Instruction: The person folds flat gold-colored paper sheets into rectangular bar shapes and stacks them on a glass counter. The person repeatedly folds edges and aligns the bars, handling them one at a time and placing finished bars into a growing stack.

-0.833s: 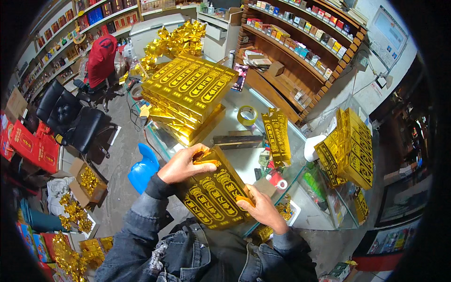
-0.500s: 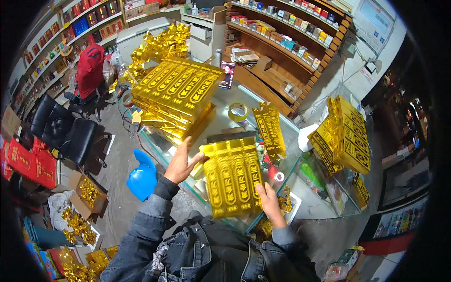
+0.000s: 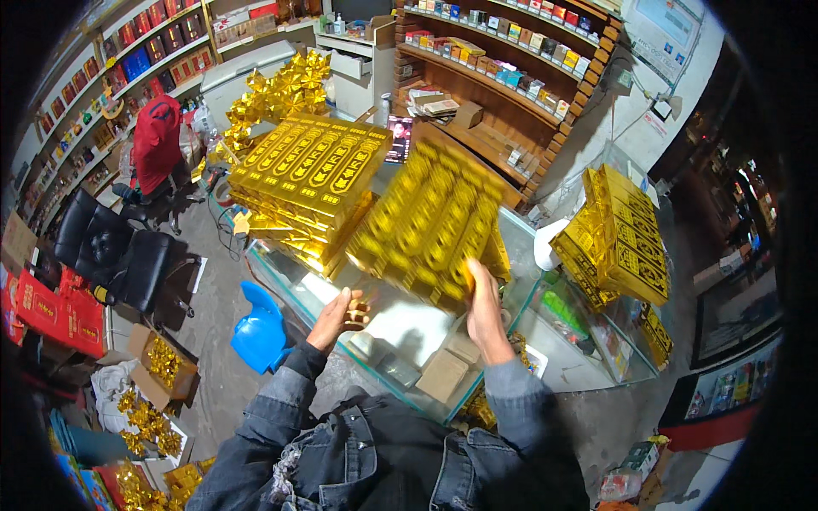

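A gold foil block with dark printed columns (image 3: 430,226) hangs tilted over the glass counter (image 3: 379,294), slightly smeared by motion. My right hand (image 3: 486,315) grips it at its near right corner, thumb on the printed face. Apart from it, to the left, is my left hand (image 3: 335,321), holding nothing, its fingers loosely bent and spread. Beyond my left hand stands a tall stack of similar gold foil blocks (image 3: 311,162). Part of another gold piece (image 3: 497,255) shows behind the right edge of the held block.
More gold blocks (image 3: 630,238) rest on the counter's right wing. A blue plastic stool (image 3: 258,328) and a black office chair (image 3: 119,247) stand on the floor to the left. Gold foil decorations (image 3: 277,98) lie behind the stack. Stocked wooden shelves (image 3: 503,60) line the back.
The gold block has moved away from me and tilted, now covering the tape roll. My left hand has come off its corner and drawn back toward me. My right hand has moved farther forward.
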